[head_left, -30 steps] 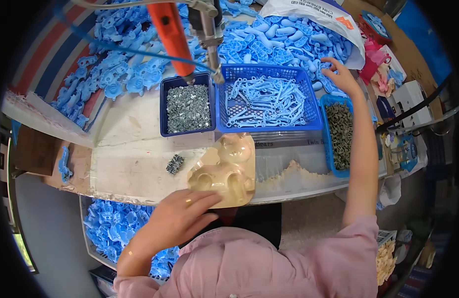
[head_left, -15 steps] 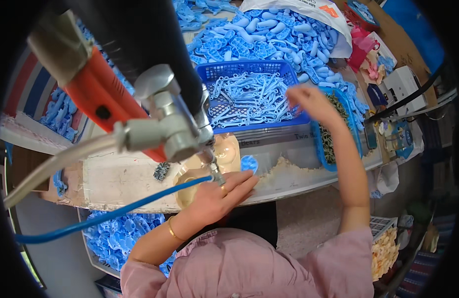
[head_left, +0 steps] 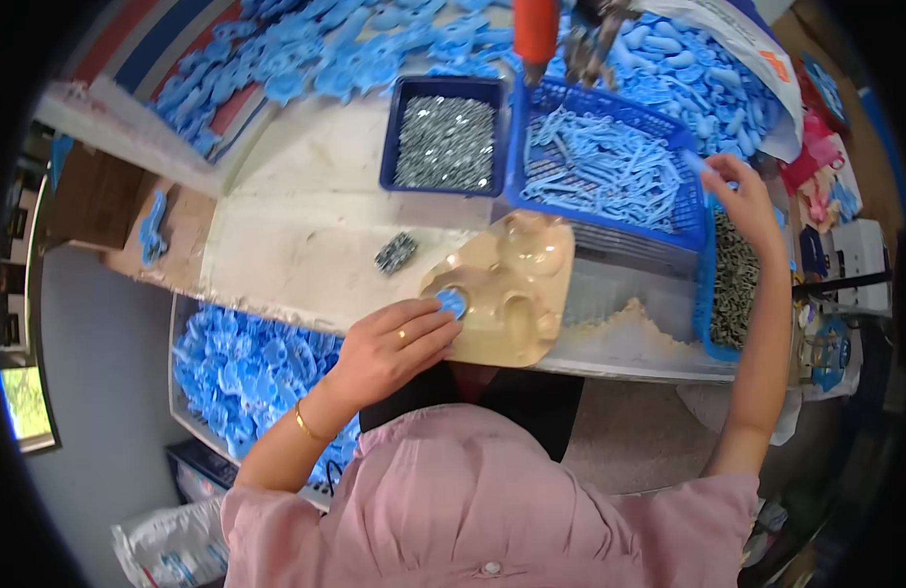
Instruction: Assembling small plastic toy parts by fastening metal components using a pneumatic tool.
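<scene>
My left hand (head_left: 394, 343) is at the near left edge of a tan moulded tray (head_left: 497, 343) with rounded hollows. Its fingers are closed at a small round blue plastic piece (head_left: 451, 303); the thumb is hidden. Off to the right, my right hand (head_left: 745, 204) is raised beside the blue mesh basket (head_left: 610, 223). A light blue plastic piece (head_left: 695, 162), slightly blurred, is pinched in its fingertips. Thin light blue link-shaped parts (head_left: 605, 167) lie heaped in that basket. Below the right hand, a bright blue tray (head_left: 710, 309) contains many screws.
A dark blue bin (head_left: 387, 157) of small metal pieces adjoins the basket. Blue plastic parts (head_left: 325, 49) cover the far side, with more in a crate (head_left: 252, 377) below left. A metallic cluster (head_left: 396, 253) lies on the table. An orange-handled tool (head_left: 536, 34) hangs at the top.
The hanging tool no longer blocks the tan tray as my view has shifted. My left hand has brought the round blue piece onto the tray. My right hand now shows a light blue piece.
</scene>
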{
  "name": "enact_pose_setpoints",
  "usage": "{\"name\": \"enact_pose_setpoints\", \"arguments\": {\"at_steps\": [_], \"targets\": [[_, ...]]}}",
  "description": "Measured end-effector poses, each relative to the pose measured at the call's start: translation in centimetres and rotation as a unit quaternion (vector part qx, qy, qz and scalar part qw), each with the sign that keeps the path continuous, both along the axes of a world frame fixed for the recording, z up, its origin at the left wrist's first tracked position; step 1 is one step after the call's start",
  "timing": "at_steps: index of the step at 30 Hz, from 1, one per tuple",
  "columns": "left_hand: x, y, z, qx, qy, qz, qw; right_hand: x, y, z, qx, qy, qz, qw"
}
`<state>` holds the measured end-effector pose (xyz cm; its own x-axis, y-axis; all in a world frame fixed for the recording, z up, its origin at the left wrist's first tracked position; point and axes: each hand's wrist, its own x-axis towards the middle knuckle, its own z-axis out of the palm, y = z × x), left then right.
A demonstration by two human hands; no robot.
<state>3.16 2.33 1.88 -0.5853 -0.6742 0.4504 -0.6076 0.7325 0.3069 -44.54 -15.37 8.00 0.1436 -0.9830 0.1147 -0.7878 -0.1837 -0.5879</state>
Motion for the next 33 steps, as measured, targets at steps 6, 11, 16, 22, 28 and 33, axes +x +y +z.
{"name": "enact_pose_setpoints", "arguments": {"at_steps": [6, 11, 16, 22, 28, 33], "targets": [[0.8, -0.1, -1.5, 0.022, -0.023, -0.016, 0.999, 17.2, 14.0, -1.0, -0.092, 0.019, 0.283, 0.955], [0.9, -1.1, -2.5, 0.006, 0.031, -0.042, 0.999, 20.2, 17.6, -4.8, -0.129, 0.087, 0.293, 0.943], [6.4, -6.0, -2.8, -0.024, 0.076, 0.076, 0.994, 19.8, 17.6, -5.2, -0.109, 0.095, 0.296, 0.944], [16.9, -21.1, -4.4, -0.023, -0.049, 0.361, 0.931, 21.1, 17.5, -3.2, -0.103, 0.047, 0.243, 0.963], [21.5, -28.1, -6.9, 0.029, -0.120, 0.368, 0.922, 22.0, 18.1, -3.6, -0.089, 0.044, 0.258, 0.961], [20.8, -22.9, -6.5, -0.010, -0.223, 0.386, 0.895, 21.6, 18.8, -3.5, -0.079, 0.034, 0.235, 0.968]]}}
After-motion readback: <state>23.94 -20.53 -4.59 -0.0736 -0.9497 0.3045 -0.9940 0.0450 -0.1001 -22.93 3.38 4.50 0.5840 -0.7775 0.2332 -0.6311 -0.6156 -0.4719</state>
